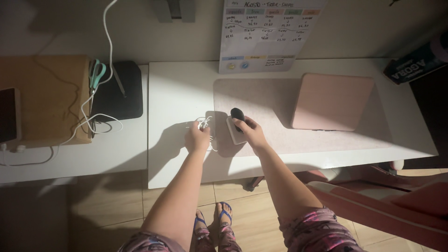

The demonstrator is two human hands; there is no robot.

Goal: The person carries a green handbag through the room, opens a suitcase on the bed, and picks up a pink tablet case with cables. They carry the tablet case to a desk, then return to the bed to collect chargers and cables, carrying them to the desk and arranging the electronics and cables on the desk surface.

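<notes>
My left hand [198, 138] rests on the white desk [182, 93] and is closed on a bundle of thin white cable [205, 123]. My right hand [250, 132] sits just to its right, at the left edge of the pink desk mat [261, 102]. It grips a small white rounded block [234, 133] together with a black oval object [237, 113] that sticks up above the fingers. The two hands are a few centimetres apart.
A pink sleeve case [331, 101] lies on the mat's right. A white planner board [268, 32] leans against the wall. Left: a black pad [119, 91], teal scissors [96, 73], a long white cable [84, 109], a cork board [44, 98]. A pink chair [387, 200] stands at lower right.
</notes>
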